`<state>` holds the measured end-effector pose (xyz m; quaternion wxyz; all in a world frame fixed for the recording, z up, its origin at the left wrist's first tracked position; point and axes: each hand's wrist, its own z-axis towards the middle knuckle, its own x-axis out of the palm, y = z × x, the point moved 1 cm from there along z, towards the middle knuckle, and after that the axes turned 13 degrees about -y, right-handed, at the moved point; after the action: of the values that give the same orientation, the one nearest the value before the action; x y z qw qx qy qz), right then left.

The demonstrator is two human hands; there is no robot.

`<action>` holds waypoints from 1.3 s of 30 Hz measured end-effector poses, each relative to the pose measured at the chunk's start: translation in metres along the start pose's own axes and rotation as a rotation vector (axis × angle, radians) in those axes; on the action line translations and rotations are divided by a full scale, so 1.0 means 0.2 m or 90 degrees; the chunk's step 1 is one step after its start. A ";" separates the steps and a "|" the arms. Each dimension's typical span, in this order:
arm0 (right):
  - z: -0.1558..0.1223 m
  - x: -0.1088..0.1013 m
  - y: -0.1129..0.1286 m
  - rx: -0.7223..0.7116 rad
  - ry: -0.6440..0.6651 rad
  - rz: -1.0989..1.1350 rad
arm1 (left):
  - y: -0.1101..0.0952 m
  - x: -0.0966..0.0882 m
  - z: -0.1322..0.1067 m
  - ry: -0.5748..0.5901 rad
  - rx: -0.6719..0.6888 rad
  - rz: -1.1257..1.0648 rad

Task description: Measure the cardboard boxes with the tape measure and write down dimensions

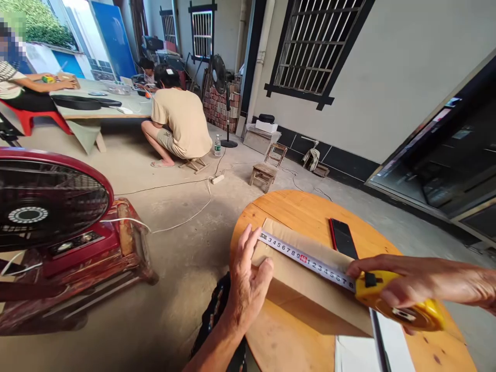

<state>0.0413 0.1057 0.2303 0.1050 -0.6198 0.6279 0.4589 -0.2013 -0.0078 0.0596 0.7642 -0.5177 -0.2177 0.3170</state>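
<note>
A brown cardboard box (321, 305) lies on the round wooden table (287, 338). My left hand (250, 281) grips its left end, fingers at the end of the tape blade and thumb on the top face. The printed white blade (284, 249) runs straight along the box's top. At the right end, my right hand (430, 281) is closed around the yellow tape measure (432, 312). White paper (395, 330) with a dark strip across it lies partly under the tape measure. Behind the box is a phone (343, 237) with a red edge.
A red fan (54, 206) stands on a worn wooden stand (132, 248) to the left. Beyond are a small wooden chair (267, 170), cords on the floor and a crouching person (180, 121) beside a long table (127, 106). Another person sits at far left.
</note>
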 end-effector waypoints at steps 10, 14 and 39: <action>0.00 -0.04 -0.05 -0.057 0.053 0.035 | -0.01 -0.04 0.04 0.057 -0.036 0.089; -0.05 -0.03 -0.09 -0.062 0.065 0.103 | -0.03 -0.03 0.03 0.038 -0.051 0.120; -0.06 0.02 -0.35 -0.013 0.152 0.200 | -0.05 -0.05 0.04 0.027 -0.124 0.254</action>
<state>0.1070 0.1078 0.2041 -0.0493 -0.5651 0.7203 0.3993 -0.2114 -0.0114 0.0721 0.6371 -0.6287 -0.1243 0.4282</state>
